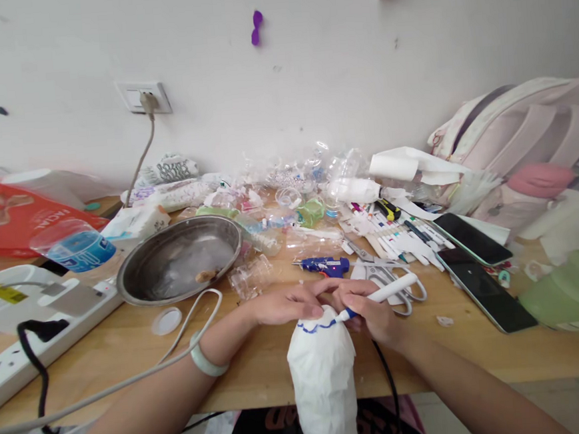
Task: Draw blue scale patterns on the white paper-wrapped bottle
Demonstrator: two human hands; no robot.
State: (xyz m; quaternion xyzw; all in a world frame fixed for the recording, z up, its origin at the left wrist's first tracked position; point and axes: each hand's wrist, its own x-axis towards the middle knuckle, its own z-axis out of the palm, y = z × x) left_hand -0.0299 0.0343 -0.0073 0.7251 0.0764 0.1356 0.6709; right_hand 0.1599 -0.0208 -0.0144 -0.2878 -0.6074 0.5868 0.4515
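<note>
A white, paper-covered bottle shape lies over the table's front edge, its narrower end toward the wall. Around that far end my left hand is closed, thumb on top and the other fingers partly hidden. A wavy blue line runs across the white surface near the left thumb. My right hand grips a white marker with a blue collar, and its tip touches the right end of the line. Just beyond the hands lie a blue glue gun and grey-handled scissors.
A metal basin stands left of centre, with a power strip and loose cables beside it. Several markers, two phones and a green container lie to the right. Clear plastic scraps and a pink backpack are farther back.
</note>
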